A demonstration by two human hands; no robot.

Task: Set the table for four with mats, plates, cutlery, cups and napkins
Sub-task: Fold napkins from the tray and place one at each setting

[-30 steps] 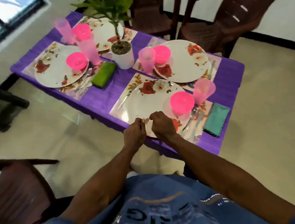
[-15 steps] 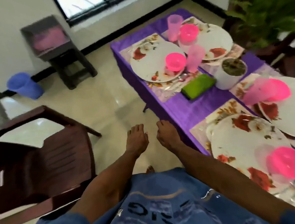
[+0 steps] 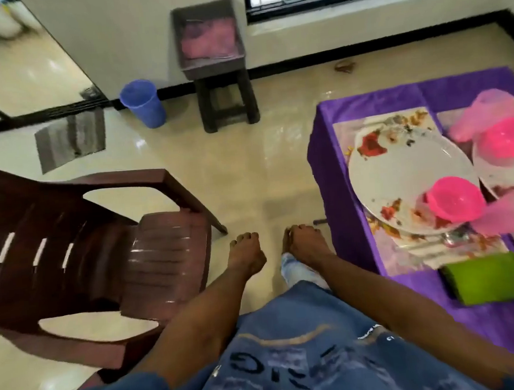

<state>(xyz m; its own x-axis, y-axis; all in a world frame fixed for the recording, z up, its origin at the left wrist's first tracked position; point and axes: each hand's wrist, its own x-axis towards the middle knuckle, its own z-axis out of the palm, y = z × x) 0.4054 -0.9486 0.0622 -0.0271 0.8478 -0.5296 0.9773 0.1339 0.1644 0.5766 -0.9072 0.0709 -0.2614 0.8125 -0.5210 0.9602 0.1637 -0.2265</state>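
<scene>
both hands empty: left hand (image 3: 245, 254) and right hand (image 3: 304, 246) held over the floor beside the table (image 3: 338, 170), fingers loose, gripping nothing. probably between placements; next move likely a fetch. floral plate (image 3: 402, 180) with pink bowl (image 3: 453, 199) near table's left edge, green napkin (image 3: 491, 278) toward near edge.

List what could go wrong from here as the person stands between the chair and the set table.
The near plate sits close to the table edge, so a passing hip might knock it off. The pink bowl on it and the pink cup beside it look light and could tip. The brown chair stands close by the left hand; turning could bump it.
</scene>
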